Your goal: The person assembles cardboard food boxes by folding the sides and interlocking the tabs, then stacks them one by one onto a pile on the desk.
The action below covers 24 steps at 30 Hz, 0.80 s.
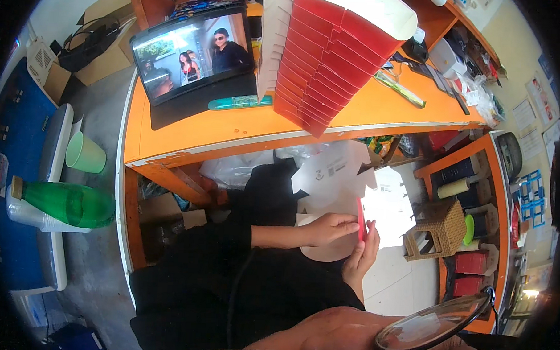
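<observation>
Above my lap, my left hand (333, 230) pinches the red edge of a paper carton (361, 216) between thumb and fingers. Against the other side of that red edge rests my right hand (362, 257), its fingers closed on it. A bright white notched cardboard piece (388, 206) extends beyond my right fingers; whether it belongs to the held carton I cannot tell. Another pale cardboard sheet (326, 176) lies behind my hands. On the orange table (189, 135) leans a tall stack of nested red cartons (324, 59), beyond my hands.
A tablet (195, 55) playing a video stands at the table's left, beside a teal pen case (239, 102). Left of the table are a green bottle (69, 203) and a pale green cup (85, 153). A woven brown stool (437, 231) and orange shelves (495, 201) stand right.
</observation>
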### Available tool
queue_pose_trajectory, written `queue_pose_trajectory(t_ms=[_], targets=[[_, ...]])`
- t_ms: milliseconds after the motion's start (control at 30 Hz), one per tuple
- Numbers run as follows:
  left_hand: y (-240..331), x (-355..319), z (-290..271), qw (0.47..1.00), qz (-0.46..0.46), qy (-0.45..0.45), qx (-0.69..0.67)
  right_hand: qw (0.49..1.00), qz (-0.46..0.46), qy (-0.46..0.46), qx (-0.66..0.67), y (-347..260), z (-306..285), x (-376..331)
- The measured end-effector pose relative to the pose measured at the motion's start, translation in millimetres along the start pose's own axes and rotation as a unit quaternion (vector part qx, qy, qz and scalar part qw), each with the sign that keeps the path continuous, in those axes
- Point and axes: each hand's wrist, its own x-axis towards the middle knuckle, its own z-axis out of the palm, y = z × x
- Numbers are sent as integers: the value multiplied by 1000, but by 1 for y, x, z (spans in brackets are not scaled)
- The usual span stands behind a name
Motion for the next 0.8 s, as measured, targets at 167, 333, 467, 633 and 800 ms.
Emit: queue_pose_trajectory(t_ms=[167, 333, 467, 633, 800], targets=[[27, -11, -2, 991, 9, -62, 118, 998, 17, -2, -61, 6, -1, -9], [10, -3, -19, 972, -12, -38, 230, 950, 94, 128, 269, -5, 12, -16], [10, -13, -29, 955, -24, -96, 280, 937, 245, 74, 239, 41, 2, -18], [-10, -37, -35, 961, -122, -87, 234, 912, 364, -60, 182, 58, -13, -13], [-22, -43, -42, 960, -134, -125, 213, 966, 196, -68, 156, 77, -14, -16]])
